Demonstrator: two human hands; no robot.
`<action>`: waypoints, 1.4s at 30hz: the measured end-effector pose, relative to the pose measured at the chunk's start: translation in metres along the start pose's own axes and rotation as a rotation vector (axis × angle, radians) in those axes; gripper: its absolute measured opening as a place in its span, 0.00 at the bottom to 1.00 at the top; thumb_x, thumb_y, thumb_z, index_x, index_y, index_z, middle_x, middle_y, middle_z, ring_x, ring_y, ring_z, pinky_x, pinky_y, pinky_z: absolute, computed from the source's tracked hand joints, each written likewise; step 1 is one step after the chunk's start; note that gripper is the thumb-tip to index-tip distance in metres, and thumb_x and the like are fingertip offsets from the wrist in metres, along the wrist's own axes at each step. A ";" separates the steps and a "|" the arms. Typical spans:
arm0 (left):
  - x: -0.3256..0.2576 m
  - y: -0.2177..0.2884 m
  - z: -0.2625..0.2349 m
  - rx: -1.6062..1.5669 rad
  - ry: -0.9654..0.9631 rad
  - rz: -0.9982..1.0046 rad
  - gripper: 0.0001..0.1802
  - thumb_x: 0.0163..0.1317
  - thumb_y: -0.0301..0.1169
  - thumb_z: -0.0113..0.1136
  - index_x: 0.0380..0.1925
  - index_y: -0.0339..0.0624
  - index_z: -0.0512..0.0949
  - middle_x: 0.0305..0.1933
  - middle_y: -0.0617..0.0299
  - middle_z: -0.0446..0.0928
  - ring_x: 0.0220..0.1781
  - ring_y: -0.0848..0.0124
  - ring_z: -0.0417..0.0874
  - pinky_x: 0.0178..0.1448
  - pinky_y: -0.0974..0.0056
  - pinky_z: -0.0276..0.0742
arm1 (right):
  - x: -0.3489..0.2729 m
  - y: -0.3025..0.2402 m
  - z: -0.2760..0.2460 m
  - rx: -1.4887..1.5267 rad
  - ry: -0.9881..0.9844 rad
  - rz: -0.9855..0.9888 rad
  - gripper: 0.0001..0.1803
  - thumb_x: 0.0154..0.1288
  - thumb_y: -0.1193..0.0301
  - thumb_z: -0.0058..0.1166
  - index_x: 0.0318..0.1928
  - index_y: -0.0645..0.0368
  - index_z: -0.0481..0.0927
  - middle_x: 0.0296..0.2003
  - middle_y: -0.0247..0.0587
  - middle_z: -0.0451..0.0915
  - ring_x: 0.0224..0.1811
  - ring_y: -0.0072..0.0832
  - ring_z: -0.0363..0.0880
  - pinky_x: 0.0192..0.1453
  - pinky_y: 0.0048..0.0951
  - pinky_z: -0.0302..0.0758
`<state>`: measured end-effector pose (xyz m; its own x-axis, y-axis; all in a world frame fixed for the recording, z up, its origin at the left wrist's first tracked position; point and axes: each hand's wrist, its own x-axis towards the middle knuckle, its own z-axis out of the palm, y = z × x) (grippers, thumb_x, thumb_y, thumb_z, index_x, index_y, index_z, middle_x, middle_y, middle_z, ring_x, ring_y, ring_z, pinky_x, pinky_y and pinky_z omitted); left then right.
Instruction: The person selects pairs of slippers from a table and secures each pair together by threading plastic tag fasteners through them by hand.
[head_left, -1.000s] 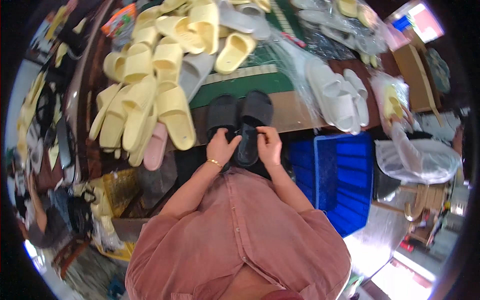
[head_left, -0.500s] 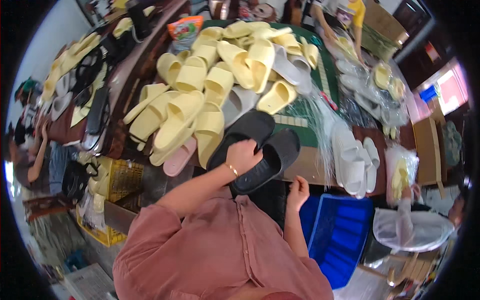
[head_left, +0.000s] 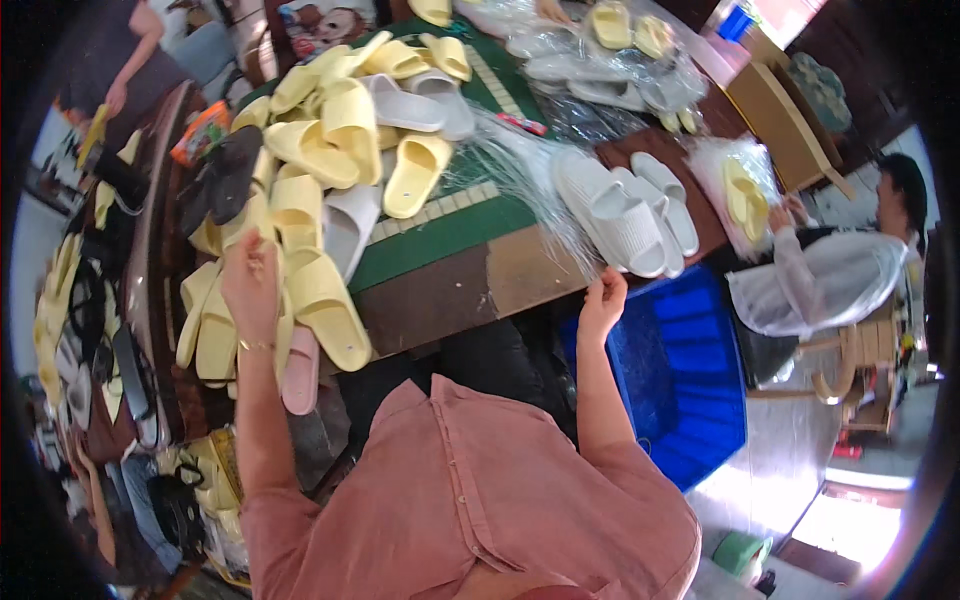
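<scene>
My left hand [head_left: 250,285], a bracelet at its wrist, is over the heap of pale yellow slippers [head_left: 325,310] on the left of the table. Its loosely bent fingers look apart and hold nothing visible. Just beyond them a dark slipper pair [head_left: 228,175] lies over the heap, slightly blurred. My right hand [head_left: 602,308] is at the table's front edge, fingertips drawn together beside the ends of thin clear plastic strips [head_left: 530,165]. Anything between those fingertips is too small to make out. White slippers [head_left: 625,215] stand just beyond it.
A blue crate [head_left: 680,370] stands below the table's right end. Bagged slippers [head_left: 745,195] lie near a seated person [head_left: 830,275] at right. A pink slipper [head_left: 300,370] juts from the table's front edge. Grey slippers [head_left: 350,225] lie among the yellow ones.
My left hand has let go of the black slippers, which have moved from the table's front onto the yellow heap. My right hand has risen to the table edge. The view has turned right.
</scene>
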<state>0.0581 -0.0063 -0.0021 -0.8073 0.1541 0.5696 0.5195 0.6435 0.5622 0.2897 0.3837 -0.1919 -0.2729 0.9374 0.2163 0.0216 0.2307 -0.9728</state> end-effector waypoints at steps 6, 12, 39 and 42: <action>-0.147 0.020 0.079 -0.362 -0.588 -0.213 0.10 0.53 0.26 0.58 0.37 0.38 0.76 0.32 0.59 0.75 0.28 0.72 0.76 0.33 0.70 0.72 | 0.068 0.012 -0.047 -0.088 0.568 -0.039 0.17 0.55 0.71 0.55 0.42 0.66 0.69 0.30 0.34 0.68 0.28 0.21 0.64 0.31 0.21 0.66; -0.200 0.049 0.080 -0.453 -1.061 -0.043 0.12 0.53 0.28 0.56 0.38 0.37 0.76 0.34 0.55 0.75 0.34 0.64 0.79 0.38 0.66 0.75 | 0.095 0.004 -0.050 0.150 0.159 0.590 0.13 0.56 0.66 0.54 0.34 0.63 0.70 0.23 0.38 0.72 0.21 0.23 0.72 0.18 0.20 0.65; -0.171 0.032 0.089 -1.118 -0.086 -1.111 0.13 0.65 0.36 0.43 0.39 0.38 0.69 0.36 0.62 0.73 0.33 0.75 0.76 0.38 0.69 0.74 | -0.024 -0.046 0.019 0.162 -0.806 0.573 0.07 0.59 0.75 0.45 0.38 0.61 0.72 0.20 0.30 0.71 0.15 0.17 0.64 0.17 0.18 0.60; -0.172 0.020 0.087 -0.995 -0.027 -1.066 0.12 0.65 0.36 0.42 0.38 0.38 0.70 0.35 0.63 0.72 0.32 0.77 0.73 0.36 0.70 0.72 | -0.033 -0.048 0.023 0.147 -0.766 0.509 0.06 0.59 0.75 0.45 0.37 0.60 0.72 0.20 0.29 0.70 0.15 0.16 0.63 0.17 0.19 0.60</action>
<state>0.1833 0.0450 -0.1408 -0.9248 -0.0336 -0.3791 -0.3505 -0.3131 0.8827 0.2757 0.3359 -0.1540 -0.8256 0.4765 -0.3023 0.2054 -0.2451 -0.9475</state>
